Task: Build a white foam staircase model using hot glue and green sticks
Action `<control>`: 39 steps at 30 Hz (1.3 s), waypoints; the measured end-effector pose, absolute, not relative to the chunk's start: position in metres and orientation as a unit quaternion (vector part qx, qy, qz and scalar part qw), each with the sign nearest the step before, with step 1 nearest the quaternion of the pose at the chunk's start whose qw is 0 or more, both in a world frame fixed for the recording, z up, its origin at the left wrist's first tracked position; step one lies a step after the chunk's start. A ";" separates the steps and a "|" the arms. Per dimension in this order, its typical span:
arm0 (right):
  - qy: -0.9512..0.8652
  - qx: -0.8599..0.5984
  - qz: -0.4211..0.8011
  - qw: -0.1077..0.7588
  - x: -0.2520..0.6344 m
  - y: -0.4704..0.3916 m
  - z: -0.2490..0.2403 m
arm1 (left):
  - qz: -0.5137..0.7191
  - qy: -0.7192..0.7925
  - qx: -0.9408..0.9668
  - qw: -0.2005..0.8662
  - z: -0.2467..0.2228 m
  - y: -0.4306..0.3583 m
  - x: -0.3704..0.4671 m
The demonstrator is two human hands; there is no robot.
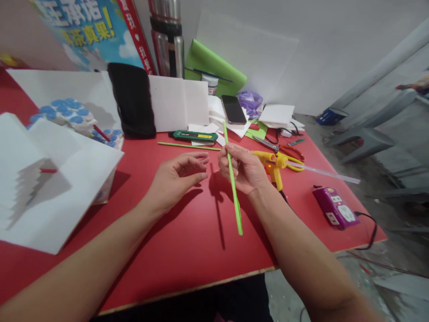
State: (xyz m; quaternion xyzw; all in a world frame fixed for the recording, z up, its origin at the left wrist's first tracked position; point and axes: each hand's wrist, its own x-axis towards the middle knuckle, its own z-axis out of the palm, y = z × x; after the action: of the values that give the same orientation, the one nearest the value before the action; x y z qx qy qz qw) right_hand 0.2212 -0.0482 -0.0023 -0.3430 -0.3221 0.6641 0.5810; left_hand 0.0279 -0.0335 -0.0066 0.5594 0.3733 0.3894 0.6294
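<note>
My right hand [243, 169] grips a long thin green strip [234, 192] near its upper third, holding it above the red table [187, 232]. The strip runs from near the phone down toward me. My left hand [177, 176] hovers just left of it, fingers curled and apart, holding nothing. A second thin green strip [187, 146] lies flat on the table beyond my left hand.
A yellow glue gun [273, 163] with a clear glue stick lies right of my hand, beside red-handled scissors [290, 152]. A green utility knife [196, 136], phone [233, 109], purple power strip [333, 206], white foam sheets [50, 179], a black pouch and a steel flask stand around.
</note>
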 end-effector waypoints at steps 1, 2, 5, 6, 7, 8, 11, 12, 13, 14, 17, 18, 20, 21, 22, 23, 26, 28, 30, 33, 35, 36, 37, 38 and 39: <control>-0.321 -0.344 0.665 0.580 0.221 -0.048 -0.002 | 0.387 0.381 0.563 0.624 -0.006 -0.033 0.027; -0.321 -0.344 0.665 0.580 0.221 -0.048 -0.001 | 0.384 0.387 0.564 0.621 -0.006 -0.033 0.026; -0.318 -0.343 0.667 0.580 0.221 -0.048 -0.001 | 0.371 0.392 0.555 0.633 -0.009 -0.032 0.025; -0.317 -0.341 0.668 0.580 0.221 -0.048 -0.001 | 0.368 0.388 0.548 0.643 -0.011 -0.032 0.025; -0.316 -0.340 0.669 0.581 0.221 -0.048 -0.001 | 0.370 0.382 0.540 0.652 -0.012 -0.031 0.025; -0.316 -0.338 0.669 0.582 0.221 -0.048 -0.001 | 0.376 0.373 0.529 0.663 -0.014 -0.031 0.026; -0.317 -0.335 0.668 0.584 0.221 -0.048 -0.003 | 0.399 0.333 0.490 0.700 -0.016 -0.031 0.027; -0.318 -0.334 0.667 0.585 0.221 -0.047 -0.003 | 0.402 0.321 0.477 0.713 -0.016 -0.031 0.027; -0.319 -0.333 0.666 0.586 0.221 -0.047 -0.003 | 0.399 0.312 0.465 0.726 -0.015 -0.031 0.028; -0.320 -0.331 0.665 0.587 0.221 -0.047 -0.003 | 0.394 0.306 0.455 0.738 -0.013 -0.031 0.028; -0.323 -0.329 0.664 0.589 0.221 -0.047 -0.004 | 0.380 0.291 0.427 0.767 -0.008 -0.032 0.028; -0.323 -0.331 0.663 0.588 0.221 -0.047 -0.004 | 0.379 0.285 0.417 0.776 -0.007 -0.032 0.028; -0.323 -0.339 0.661 0.587 0.221 -0.047 -0.003 | 0.380 0.275 0.399 0.788 -0.006 -0.033 0.029; -0.322 -0.344 0.660 0.585 0.221 -0.047 -0.003 | 0.380 0.273 0.393 0.791 -0.007 -0.033 0.030; -0.323 -0.347 0.659 0.584 0.221 -0.047 -0.003 | 0.379 0.274 0.392 0.792 -0.007 -0.033 0.031; -0.323 -0.348 0.659 0.584 0.221 -0.047 -0.003 | 0.378 0.275 0.395 0.791 -0.008 -0.034 0.032; -0.320 -0.340 0.663 0.585 0.221 -0.047 -0.003 | 0.389 0.284 0.418 0.770 -0.010 -0.035 0.033; -0.315 -0.335 0.667 0.587 0.221 -0.047 -0.004 | 0.392 0.300 0.440 0.750 -0.010 -0.035 0.032; -0.310 -0.340 0.667 0.586 0.221 -0.047 -0.004 | 0.384 0.328 0.458 0.731 -0.010 -0.034 0.030; -0.309 -0.353 0.662 0.584 0.222 -0.047 -0.004 | 0.377 0.352 0.468 0.718 -0.011 -0.033 0.029; -0.317 -0.350 0.660 0.585 0.222 -0.047 -0.005 | 0.387 0.349 0.468 0.714 -0.013 -0.032 0.029; -0.322 -0.348 0.657 0.587 0.222 -0.047 -0.005 | 0.395 0.347 0.466 0.712 -0.015 -0.031 0.030; -0.326 -0.348 0.652 0.590 0.222 -0.046 -0.006 | 0.405 0.344 0.461 0.710 -0.016 -0.030 0.030; -0.329 -0.352 0.643 0.595 0.221 -0.046 -0.006 | 0.415 0.342 0.454 0.710 -0.016 -0.030 0.030; -0.330 -0.361 0.633 0.600 0.221 -0.046 -0.007 | 0.424 0.341 0.447 0.710 -0.017 -0.029 0.030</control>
State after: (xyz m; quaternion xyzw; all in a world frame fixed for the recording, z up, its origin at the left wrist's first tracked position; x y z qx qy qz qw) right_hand 0.2208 -0.0461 -0.0068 -0.3607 -0.3301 0.6330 0.6002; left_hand 0.0302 -0.0289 -0.0169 0.4469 0.3413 0.4244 0.7097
